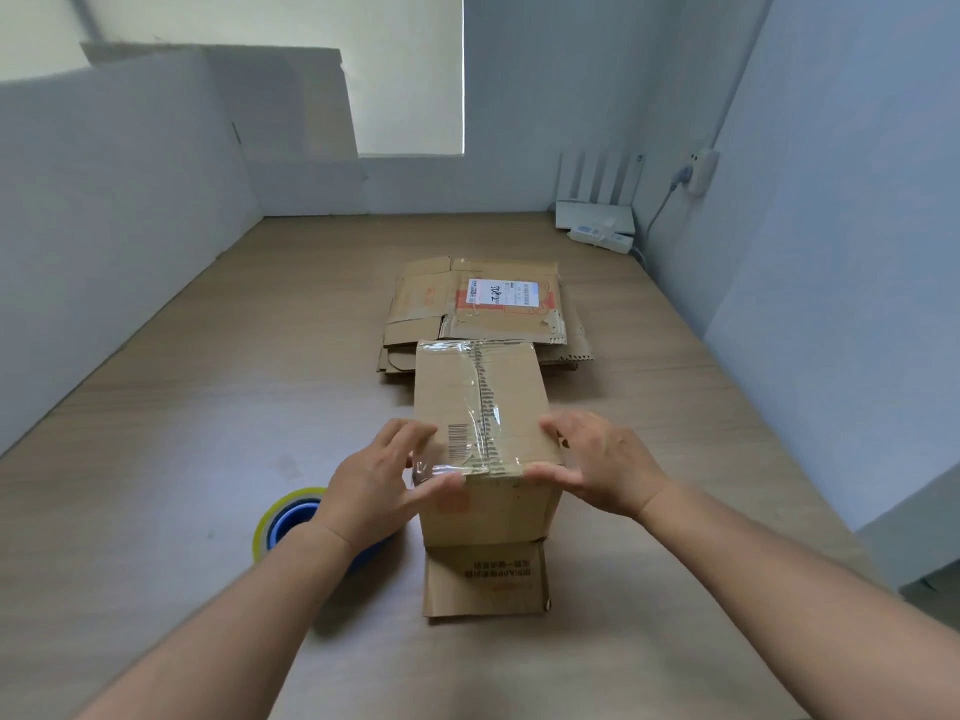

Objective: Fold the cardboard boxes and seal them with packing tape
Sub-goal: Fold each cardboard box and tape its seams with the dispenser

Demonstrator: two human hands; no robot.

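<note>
Now, far left, tall white boards [119,200] stand along the edge of the wooden surface [208,407]; nearer in, a roll of packing tape [283,517], yellowish with a blue core, lies flat on the surface, partly hidden under the left wrist; the left hand [384,475] is on the box [447,387] at its near left top corner, fingers over the top, thumb laid along the front edge, so that grip is clamped on the box; the box itself stands upright in the middle of the surface, assembled, its top flaps closed; a strip of clear tape [485,397] runs along the top seam and down over the near edge; at the foot of the box a loose flap [485,584] with printed characters lies flat on the surface, pointing towards the person; just behind the box sits a stack of flattened boxes [483,309], the top one bearing a white shipping label; the right hand [597,459] mirrors the left, fingers on the right side, thumb along the front top edge, grip closed on the box; far right, in the back corner, a white router [595,210] with upright antennas, a power strip [600,236] just in front of it.
</note>
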